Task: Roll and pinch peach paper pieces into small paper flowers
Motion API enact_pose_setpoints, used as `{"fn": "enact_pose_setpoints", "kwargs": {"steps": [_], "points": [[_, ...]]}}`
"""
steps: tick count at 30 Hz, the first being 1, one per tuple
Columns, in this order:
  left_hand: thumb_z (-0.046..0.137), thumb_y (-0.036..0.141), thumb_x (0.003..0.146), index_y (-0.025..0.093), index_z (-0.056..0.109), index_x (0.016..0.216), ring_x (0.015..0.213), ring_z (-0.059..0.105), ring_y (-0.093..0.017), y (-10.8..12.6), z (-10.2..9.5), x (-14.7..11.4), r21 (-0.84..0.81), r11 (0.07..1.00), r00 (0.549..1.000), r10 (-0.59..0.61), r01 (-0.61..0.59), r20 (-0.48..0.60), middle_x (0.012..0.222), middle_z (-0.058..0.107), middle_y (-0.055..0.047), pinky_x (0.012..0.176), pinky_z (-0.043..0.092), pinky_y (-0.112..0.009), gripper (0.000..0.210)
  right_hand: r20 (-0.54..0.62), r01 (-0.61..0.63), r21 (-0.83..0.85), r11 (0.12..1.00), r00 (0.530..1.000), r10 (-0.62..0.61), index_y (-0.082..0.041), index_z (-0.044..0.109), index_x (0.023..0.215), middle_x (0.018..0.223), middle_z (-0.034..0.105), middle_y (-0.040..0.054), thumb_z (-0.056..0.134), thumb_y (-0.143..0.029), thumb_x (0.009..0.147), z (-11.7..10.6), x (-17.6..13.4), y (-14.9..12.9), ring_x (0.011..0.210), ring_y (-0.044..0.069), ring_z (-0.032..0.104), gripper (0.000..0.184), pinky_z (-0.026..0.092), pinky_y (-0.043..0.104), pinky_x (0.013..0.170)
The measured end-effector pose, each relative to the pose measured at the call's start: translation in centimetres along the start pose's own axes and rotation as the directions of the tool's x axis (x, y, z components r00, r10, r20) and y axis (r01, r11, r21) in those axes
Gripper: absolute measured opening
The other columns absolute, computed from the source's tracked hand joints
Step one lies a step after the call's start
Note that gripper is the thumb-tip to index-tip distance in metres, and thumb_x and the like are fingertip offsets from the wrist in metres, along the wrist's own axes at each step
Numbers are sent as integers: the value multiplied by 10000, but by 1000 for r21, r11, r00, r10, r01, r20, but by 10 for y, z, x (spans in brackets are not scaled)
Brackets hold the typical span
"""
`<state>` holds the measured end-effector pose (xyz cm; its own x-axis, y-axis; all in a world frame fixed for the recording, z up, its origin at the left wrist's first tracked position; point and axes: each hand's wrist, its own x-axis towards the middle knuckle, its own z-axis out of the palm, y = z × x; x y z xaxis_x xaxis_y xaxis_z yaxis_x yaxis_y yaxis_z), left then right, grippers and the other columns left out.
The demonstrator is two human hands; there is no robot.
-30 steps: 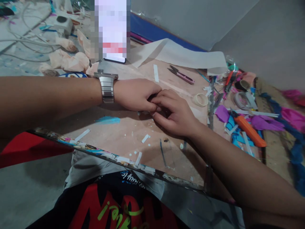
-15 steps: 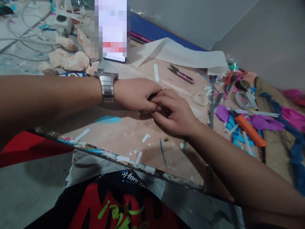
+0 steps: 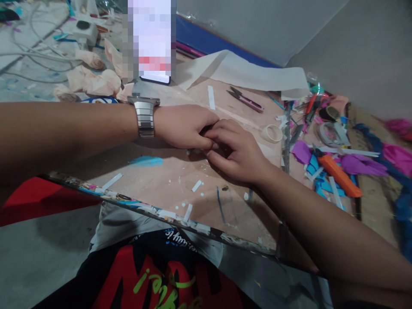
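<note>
My left hand (image 3: 185, 125), with a metal-band watch (image 3: 144, 118) at its wrist, rests palm down over the board (image 3: 167, 184), fingers curled. Against its fingertips lies my right hand (image 3: 243, 150), its fingers bent and its thumb close to my left thumb. Both hands are closed; whatever is between the fingers, if anything, is hidden. To the right of my hands is a roll of pale tape (image 3: 272, 133). Thread snips (image 3: 246, 101) lie beyond them, beside a white paper strip (image 3: 211, 98).
A phone (image 3: 154, 79) with a blurred-out screen stands at the back, near a sheet of white paper (image 3: 251, 71). Crumpled peach pieces (image 3: 93, 81) and cables lie at left. To the right are an orange cutter (image 3: 341, 176), purple scraps (image 3: 363, 165) and clear tape (image 3: 330, 134).
</note>
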<state>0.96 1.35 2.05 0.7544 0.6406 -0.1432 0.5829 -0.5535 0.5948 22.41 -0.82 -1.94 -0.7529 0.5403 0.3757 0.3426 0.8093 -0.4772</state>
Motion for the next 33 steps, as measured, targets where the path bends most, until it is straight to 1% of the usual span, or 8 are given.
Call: {"fn": "enact_pose_setpoints", "kwargs": {"steps": [9, 12, 14, 17, 20, 23, 26, 33], "points": [[575, 285, 889, 145, 700, 1036, 804, 606, -137, 5, -2, -2, 10, 1000, 1000, -12, 12, 12, 976, 759, -50, 729, 380, -259, 238, -15, 17, -2, 1000, 1000, -17, -185, 674, 1112, 1115, 692, 69, 629, -224, 877, 1, 0, 1, 1052, 164, 641, 243, 504, 325, 958], [586, 324, 909, 154, 683, 1008, 755, 613, -126, 3, -3, -2, -48, 999, 999, -7, 9, 39, 896, 756, -37, 706, 376, -254, 219, -19, -7, 1, 1000, 1000, 7, -185, 655, 1150, 1119, 696, 69, 640, -270, 905, 0, 0, 0, 1057, 166, 644, 259, 495, 326, 960], [584, 358, 927, 161, 685, 993, 722, 613, -124, 2, -3, -1, -69, 998, 999, -2, 5, 40, 866, 751, -39, 692, 375, -261, 231, -19, -42, 26, 999, 999, 43, -191, 620, 1208, 1146, 690, 71, 653, -311, 919, -1, -1, -1, 1060, 163, 640, 314, 491, 324, 959], [597, 391, 923, 167, 696, 971, 699, 606, -125, 2, -3, -2, -76, 997, 1000, -15, 17, 25, 858, 747, -47, 677, 367, -267, 250, -11, -82, 151, 985, 996, 84, -202, 529, 1265, 1191, 661, 81, 725, -444, 887, -3, -5, -2, 1064, 163, 625, 490, 499, 320, 947], [612, 341, 883, 170, 691, 999, 708, 622, -134, 2, -6, -3, -153, 986, 996, -50, 60, 67, 866, 751, -42, 676, 388, -261, 222, 0, -59, 169, 984, 998, 60, -208, 495, 1129, 1135, 652, 68, 841, -575, 766, -3, -7, -3, 1019, 165, 605, 621, 487, 325, 922], [605, 275, 851, 163, 677, 999, 710, 619, -141, 2, -7, -2, -172, 981, 992, -69, 86, 105, 848, 746, -33, 663, 396, -258, 199, -22, -36, 27, 999, 999, 37, -199, 495, 1014, 1028, 643, 44, 826, -538, 798, -3, -5, -6, 936, 146, 582, 521, 448, 307, 861], [642, 292, 832, 164, 679, 976, 692, 611, -131, 2, -7, -1, -137, 988, 995, -59, 71, 86, 817, 734, -18, 630, 366, -246, 196, -13, -3, -68, 998, 1000, 2, -188, 516, 936, 963, 643, 29, 756, -451, 879, -3, -2, -7, 909, 139, 571, 360, 419, 300, 841], [648, 239, 797, 145, 677, 1002, 690, 619, -118, 0, -8, 1, -171, 984, 994, -34, 51, 102, 836, 742, -17, 632, 377, -231, 227, 32, -2, -71, 997, 999, 5, -182, 542, 893, 1022, 688, 33, 706, -350, 920, -2, 0, -7, 990, 158, 598, 237, 414, 318, 897]]}}
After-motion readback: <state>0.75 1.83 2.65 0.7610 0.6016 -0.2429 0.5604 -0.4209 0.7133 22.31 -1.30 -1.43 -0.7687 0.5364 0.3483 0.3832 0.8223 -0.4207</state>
